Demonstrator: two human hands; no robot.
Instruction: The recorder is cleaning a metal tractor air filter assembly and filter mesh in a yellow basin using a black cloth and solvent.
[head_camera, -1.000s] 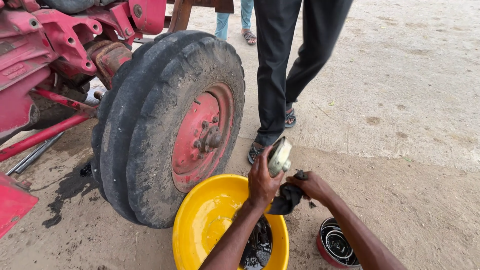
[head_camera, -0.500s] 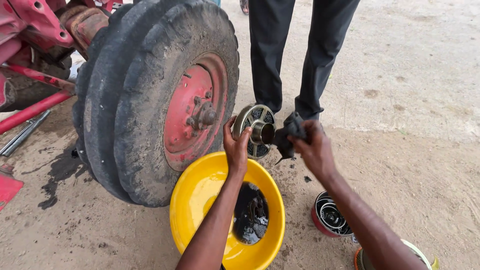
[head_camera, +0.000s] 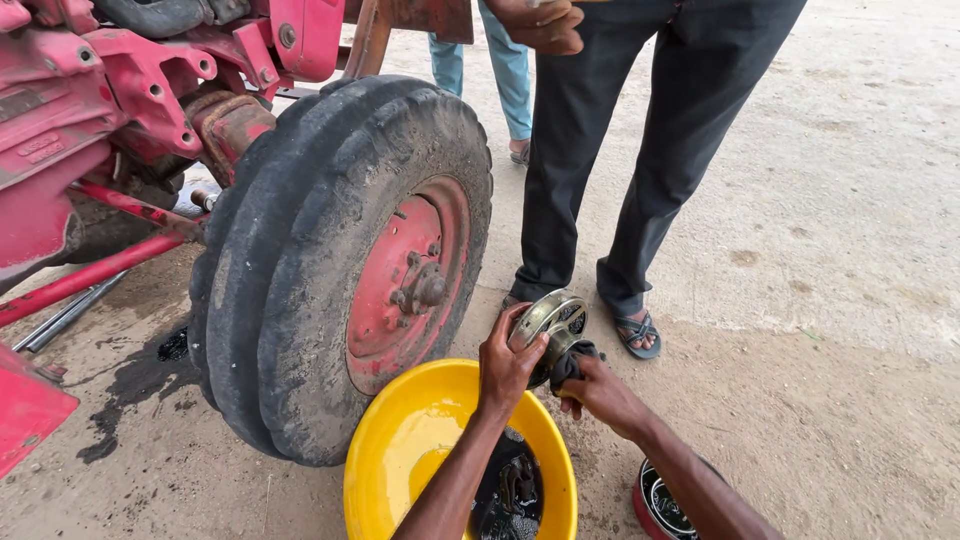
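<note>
Hands lowered toward yellow basin (head_camera: 400, 440) since earlier; left hand (head_camera: 508, 362) grips round metal part (head_camera: 552, 318), right hand (head_camera: 598, 392) pinches dark rag (head_camera: 570, 362) against it.

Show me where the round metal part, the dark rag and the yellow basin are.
round metal part (head_camera: 553, 315), head view, on its spoked rim.
dark rag (head_camera: 572, 361), head view, on its bunched middle.
yellow basin (head_camera: 400, 440), head view, on its inner wall.

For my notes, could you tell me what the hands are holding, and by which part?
The left hand grips the round metal part by its rim; the right hand presses a dark rag into its centre.
</note>
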